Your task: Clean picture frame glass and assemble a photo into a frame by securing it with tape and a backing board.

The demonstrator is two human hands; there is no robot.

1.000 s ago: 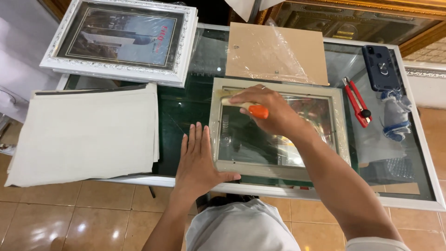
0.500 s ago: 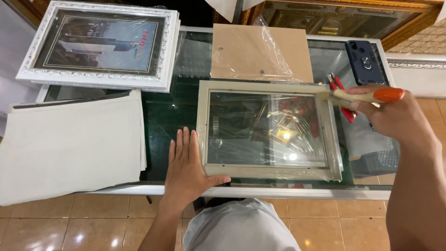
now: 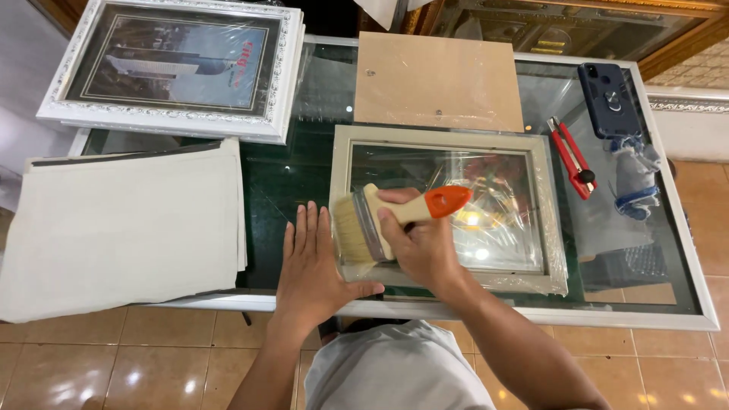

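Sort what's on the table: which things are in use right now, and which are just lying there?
In use: brush in right hand; cream frame under it; left hand flat at its edge.

Lying about: white framed picture, backing board, grey sheets, red cutter, phone, gloves.

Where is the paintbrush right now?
In the head view the paintbrush is held in the right hand, over the left edge of the pale picture frame on the glass table, bristles beside the flat left hand.

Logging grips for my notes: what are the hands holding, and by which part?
The right hand holds a flat bristle paintbrush by its wooden handle; the left hand holds nothing.
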